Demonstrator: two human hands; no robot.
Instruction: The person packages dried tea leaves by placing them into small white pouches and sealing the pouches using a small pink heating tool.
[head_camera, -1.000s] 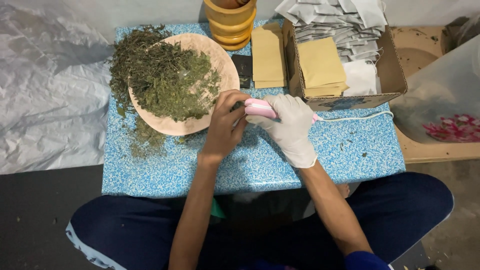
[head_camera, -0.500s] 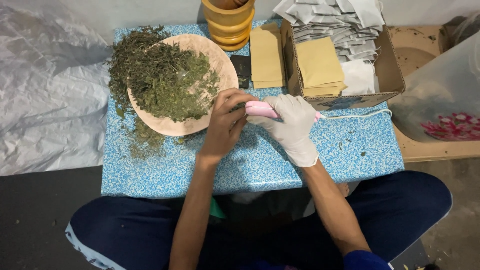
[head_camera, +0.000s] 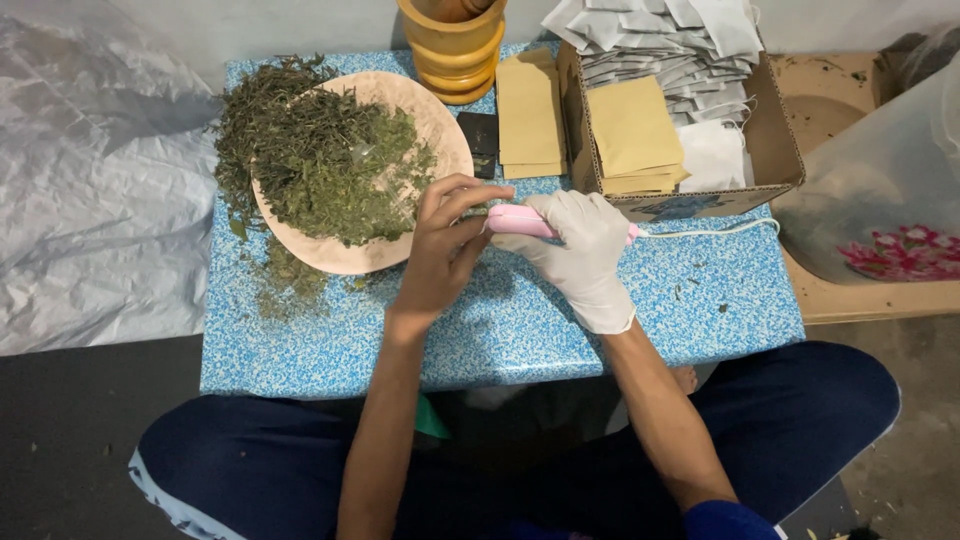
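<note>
Barely any shift: your bare left hand (head_camera: 440, 250) has crept closer to the small pink corded sealer tool (head_camera: 520, 221); fingers pinch something hidden at its tip. Gloved right hand (head_camera: 580, 250) stays clamped on it, just beside the round tan plate (head_camera: 445, 130).

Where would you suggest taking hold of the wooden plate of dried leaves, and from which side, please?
Probably the bare rim of the wooden plate on its right, far side, coming in from the right. The dried leaves cover its left half and spill over that edge, and the left hand crowds the near right rim, so only that arc shows clean wood for the fingers.
</note>
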